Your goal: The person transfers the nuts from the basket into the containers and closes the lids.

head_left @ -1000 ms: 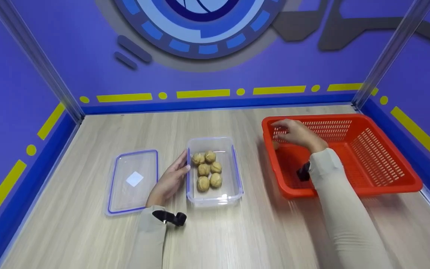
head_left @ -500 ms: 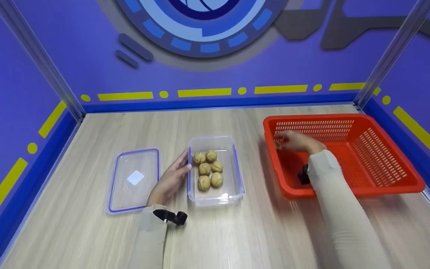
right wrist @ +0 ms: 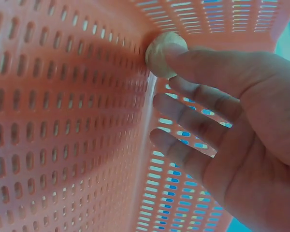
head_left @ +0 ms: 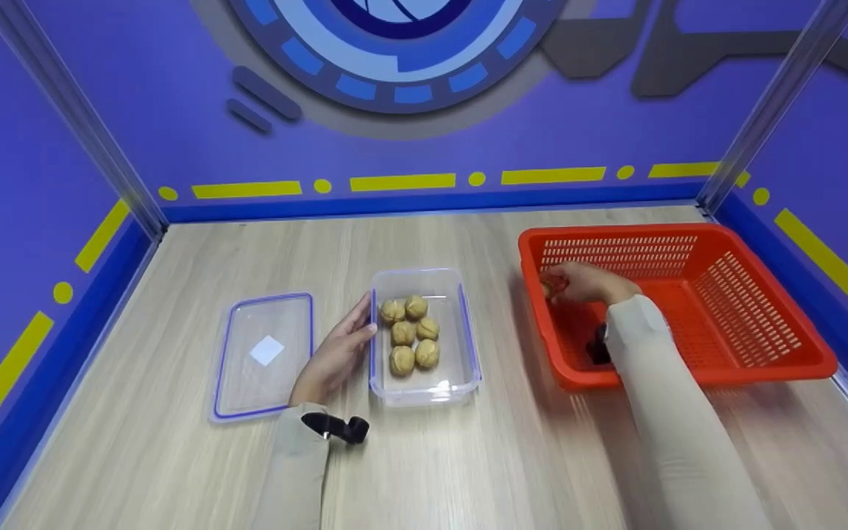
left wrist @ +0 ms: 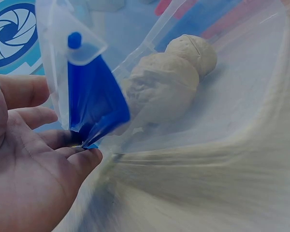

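Note:
A clear plastic food container with a blue-edged rim holds several walnuts in its left part. My left hand rests along its left wall, thumb at the rim; in the left wrist view, loosely extended fingers touch the wall beside a blue side latch. Inside the red plastic basket, at its far left corner, my right hand pinches a walnut between thumb and index finger. The other fingers of that hand extend below the walnut in the right wrist view.
Left of the container lies its clear lid with a blue seal and a white diamond-shaped label. All stand on a wood-grain table with blue printed panels behind and at both sides.
My right hand has lowered into the basket's far left corner, and its thumb and index finger have closed on the walnut. My left hand and the container have stayed in place.

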Demonstrator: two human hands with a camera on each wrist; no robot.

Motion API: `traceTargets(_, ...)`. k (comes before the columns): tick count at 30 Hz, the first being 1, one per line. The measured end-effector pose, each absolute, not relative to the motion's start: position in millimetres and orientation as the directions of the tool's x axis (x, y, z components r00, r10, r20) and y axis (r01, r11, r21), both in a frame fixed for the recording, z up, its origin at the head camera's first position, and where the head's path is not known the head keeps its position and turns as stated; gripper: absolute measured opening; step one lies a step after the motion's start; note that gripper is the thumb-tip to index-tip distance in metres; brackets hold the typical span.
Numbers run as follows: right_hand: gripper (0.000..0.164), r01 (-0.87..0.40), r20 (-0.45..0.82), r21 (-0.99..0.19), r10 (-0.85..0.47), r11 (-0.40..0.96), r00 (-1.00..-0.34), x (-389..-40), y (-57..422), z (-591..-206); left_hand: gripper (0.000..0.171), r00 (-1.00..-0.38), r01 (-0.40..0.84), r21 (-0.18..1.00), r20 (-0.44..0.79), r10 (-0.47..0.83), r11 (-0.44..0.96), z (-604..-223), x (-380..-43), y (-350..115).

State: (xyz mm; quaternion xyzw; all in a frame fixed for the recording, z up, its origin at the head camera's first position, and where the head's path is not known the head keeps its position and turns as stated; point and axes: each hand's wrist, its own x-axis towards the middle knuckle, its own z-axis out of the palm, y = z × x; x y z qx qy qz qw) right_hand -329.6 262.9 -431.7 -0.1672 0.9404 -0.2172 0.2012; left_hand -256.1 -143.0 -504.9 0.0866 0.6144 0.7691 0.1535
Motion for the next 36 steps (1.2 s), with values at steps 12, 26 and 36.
traceTargets(12,0.027,-0.147,-0.356,-0.485,-0.348,0.862,-0.867,-326.8,261.9,-431.6,0.066,-0.939,-0.135,0.973,-0.065,0.337,-0.188,-506.1,-255.5,-143.2)
traceTargets(26,0.021,-0.186,-0.364,-0.414,-0.350,0.891,-0.863,-330.2,262.1,-434.1,0.066,-0.939,-0.150,0.966,-0.073,0.336,-0.210,-505.1,-255.0,-143.5)
traceTargets(36,0.021,-0.184,-0.378,-0.412,-0.351,0.893,-0.857,-328.2,261.8,-433.3,0.066,-0.937,-0.143,0.969,-0.067,0.343,-0.202,-504.1,-254.9,-143.8)
